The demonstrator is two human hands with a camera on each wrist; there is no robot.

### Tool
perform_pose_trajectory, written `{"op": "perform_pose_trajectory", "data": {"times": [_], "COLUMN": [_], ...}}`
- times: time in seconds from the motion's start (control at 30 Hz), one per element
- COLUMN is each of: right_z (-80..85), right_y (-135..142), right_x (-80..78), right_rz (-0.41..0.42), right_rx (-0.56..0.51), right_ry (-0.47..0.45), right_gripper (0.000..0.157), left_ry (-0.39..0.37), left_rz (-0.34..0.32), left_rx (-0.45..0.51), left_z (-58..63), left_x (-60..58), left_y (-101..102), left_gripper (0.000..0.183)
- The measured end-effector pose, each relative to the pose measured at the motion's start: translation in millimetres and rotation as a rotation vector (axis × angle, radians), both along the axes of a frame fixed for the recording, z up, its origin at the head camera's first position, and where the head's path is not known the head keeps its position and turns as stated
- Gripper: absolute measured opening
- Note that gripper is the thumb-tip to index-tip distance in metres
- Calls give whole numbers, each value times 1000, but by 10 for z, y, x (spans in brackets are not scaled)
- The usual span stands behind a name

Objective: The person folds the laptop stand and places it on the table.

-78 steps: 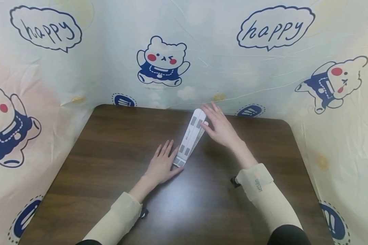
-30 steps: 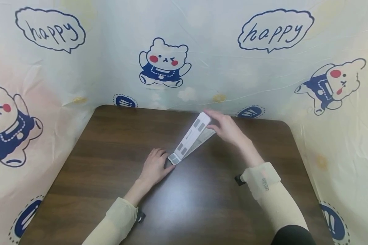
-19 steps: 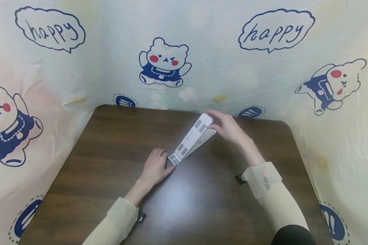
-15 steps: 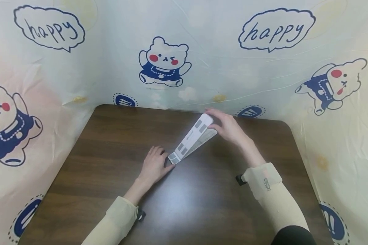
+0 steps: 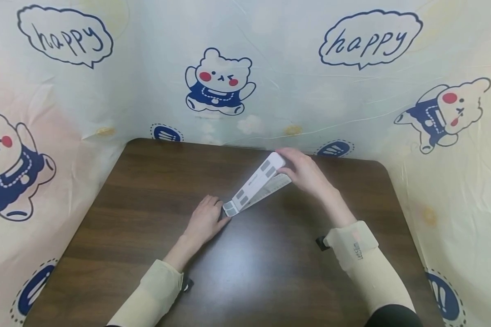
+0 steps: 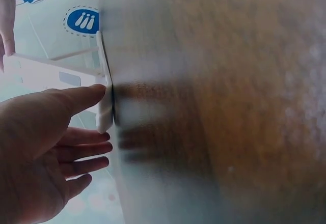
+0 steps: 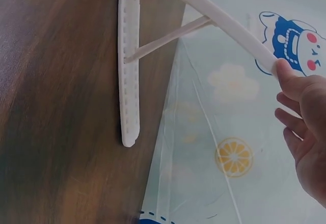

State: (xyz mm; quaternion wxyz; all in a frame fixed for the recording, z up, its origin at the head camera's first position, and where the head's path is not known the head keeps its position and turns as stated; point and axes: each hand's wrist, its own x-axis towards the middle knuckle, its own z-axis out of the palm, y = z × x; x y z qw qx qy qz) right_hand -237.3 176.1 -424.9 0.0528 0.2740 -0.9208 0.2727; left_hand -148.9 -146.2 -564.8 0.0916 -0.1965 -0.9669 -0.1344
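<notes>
A white folding laptop stand with grey pads stands on the brown table, its upper arm raised at an angle above its slotted base. A thin strut joins arm and base in the right wrist view. My right hand pinches the arm's raised end between thumb and fingers. At the low hinge end, my left hand holds the stand, thumb on the near side and fingers on the far side. The left wrist view shows that thumb against the stand's end; part of the grip is hidden.
The wooden table has rounded far corners. A pale curtain printed with bears hangs close behind its back edge and along both sides. Small dark wrist cameras sit at the cuffs.
The stand's upper arm has lifted further from its base, and the stand has turned somewhat clockwise. My right hand has gone right with it; my left has shifted left. Recent movement is slight.
</notes>
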Motion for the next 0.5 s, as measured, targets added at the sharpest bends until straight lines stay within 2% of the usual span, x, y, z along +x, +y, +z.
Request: {"op": "perform_pose_trajectory", "data": {"times": [0.07, 0.23, 0.5], "right_z": [-6, -33, -58], "right_y": [-4, -4, 19], "right_x": [0, -12, 16], "right_rz": [14, 32, 23], "right_rx": [34, 101, 72], "right_ry": [50, 138, 159], "right_gripper": [58, 60, 58], "left_ry": [-21, -41, -87], "left_rz": [-1, -6, -16], "left_rx": [-15, -48, -16], "left_z": [139, 163, 180], "left_x": [39, 34, -3], "left_y": [48, 66, 15], "left_gripper": [49, 49, 47]}}
